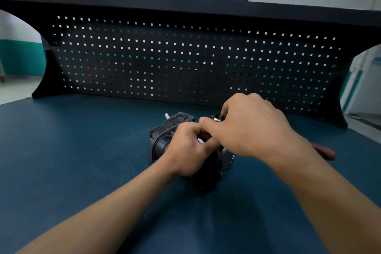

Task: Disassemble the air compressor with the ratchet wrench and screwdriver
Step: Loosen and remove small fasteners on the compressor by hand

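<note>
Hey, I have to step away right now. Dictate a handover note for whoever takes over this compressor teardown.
Left hand grips the air compressor, steadying it on the blue bench mat.
Right hand pinches a small metal-tipped piece at the compressor's far end. Whether it is a tool or a fitting, I cannot tell.
A red-handled tool, likely the screwdriver, lies on the mat behind the right forearm. The ratchet wrench cannot be made out.
Done: nothing visibly taken off; the unit looks whole.
Left: probably most of the disassembly.
</note>
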